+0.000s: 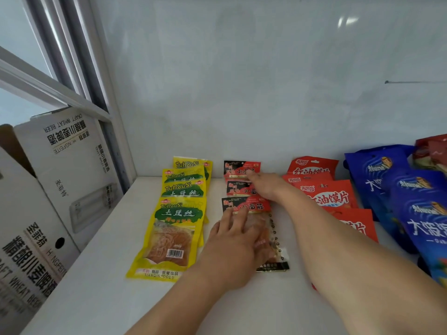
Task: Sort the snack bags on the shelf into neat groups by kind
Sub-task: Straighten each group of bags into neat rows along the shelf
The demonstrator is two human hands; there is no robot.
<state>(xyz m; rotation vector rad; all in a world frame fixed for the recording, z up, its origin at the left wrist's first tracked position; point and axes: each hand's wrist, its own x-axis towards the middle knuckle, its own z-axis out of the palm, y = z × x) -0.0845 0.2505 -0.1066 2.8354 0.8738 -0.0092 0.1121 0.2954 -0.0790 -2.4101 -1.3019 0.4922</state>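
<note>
White beer carton (60,170) at shelf (96,274) left edge. Yellow bags (179,213) overlapped in column, then red-black bags (242,189): left hand (235,240) flat, fingers spread, on nearest; right hand (264,184) on farther ones, fingers cannot tell. Red bags (324,189), blue bags (399,184) toward right edge.

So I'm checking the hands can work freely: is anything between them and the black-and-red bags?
Nothing visible. The left hand already rests flat on the front black-and-red bag, and the right hand touches the bags behind it. The yellow bags and red bags lie to either side.
</note>
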